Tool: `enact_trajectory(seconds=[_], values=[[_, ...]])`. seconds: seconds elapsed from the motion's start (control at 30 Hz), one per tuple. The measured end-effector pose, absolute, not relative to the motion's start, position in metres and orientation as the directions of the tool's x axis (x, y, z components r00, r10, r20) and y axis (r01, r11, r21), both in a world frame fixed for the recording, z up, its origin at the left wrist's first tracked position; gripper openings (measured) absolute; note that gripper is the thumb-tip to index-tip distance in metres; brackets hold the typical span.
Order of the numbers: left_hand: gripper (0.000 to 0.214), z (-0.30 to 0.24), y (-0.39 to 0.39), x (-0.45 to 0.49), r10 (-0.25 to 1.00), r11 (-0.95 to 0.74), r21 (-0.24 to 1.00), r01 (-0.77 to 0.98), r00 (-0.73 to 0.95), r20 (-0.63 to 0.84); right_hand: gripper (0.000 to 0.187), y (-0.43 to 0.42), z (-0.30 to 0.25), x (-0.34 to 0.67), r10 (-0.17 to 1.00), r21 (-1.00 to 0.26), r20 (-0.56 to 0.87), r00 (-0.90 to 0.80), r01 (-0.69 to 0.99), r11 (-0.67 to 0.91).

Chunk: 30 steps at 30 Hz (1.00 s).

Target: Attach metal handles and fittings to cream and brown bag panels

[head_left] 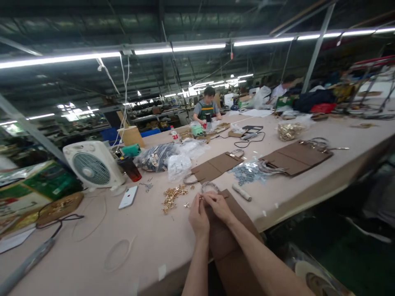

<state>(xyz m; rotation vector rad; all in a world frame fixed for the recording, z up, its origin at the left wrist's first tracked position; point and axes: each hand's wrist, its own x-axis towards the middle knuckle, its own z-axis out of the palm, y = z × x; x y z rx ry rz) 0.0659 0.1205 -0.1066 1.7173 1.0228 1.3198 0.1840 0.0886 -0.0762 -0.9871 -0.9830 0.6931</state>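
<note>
My left hand and my right hand meet fingertip to fingertip over a brown bag panel that lies on the pale table and hangs over its near edge. Both hands pinch a small metal fitting at the end of a curved grey handle strap. The fitting is too small to make out. A pile of gold metal clips lies just left of my hands. A small cream roll lies to the right.
A white fan, a dark red cup and a white phone stand to the left. More brown panels and bags of hardware lie further back. A person in a green apron works at the far end.
</note>
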Motion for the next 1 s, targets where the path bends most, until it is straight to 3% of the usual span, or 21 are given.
enact_trajectory(seconds=[0.3,0.53,0.77,1.0], values=[[0.044,-0.103,0.114,0.075,0.833,-0.52,0.847,0.113,0.286,0.473,0.039,0.098,-0.093,0.187,0.85,-0.881,0.197,0.489,-0.292,0.372],[0.063,-0.106,0.116,0.081,0.884,-0.439,0.898,0.006,0.179,0.431,0.051,0.114,-0.103,0.191,0.923,-0.76,0.056,0.38,-0.583,0.286],[0.045,-0.106,0.118,0.078,0.882,-0.453,0.883,0.125,0.205,0.424,0.039,0.116,-0.107,0.197,0.964,-0.608,-0.029,0.266,-0.77,0.194],[0.04,-0.104,0.122,0.077,0.901,-0.423,0.896,0.139,0.176,0.397,0.026,0.12,-0.108,0.197,0.942,-0.535,-0.049,0.333,-0.805,0.257]])
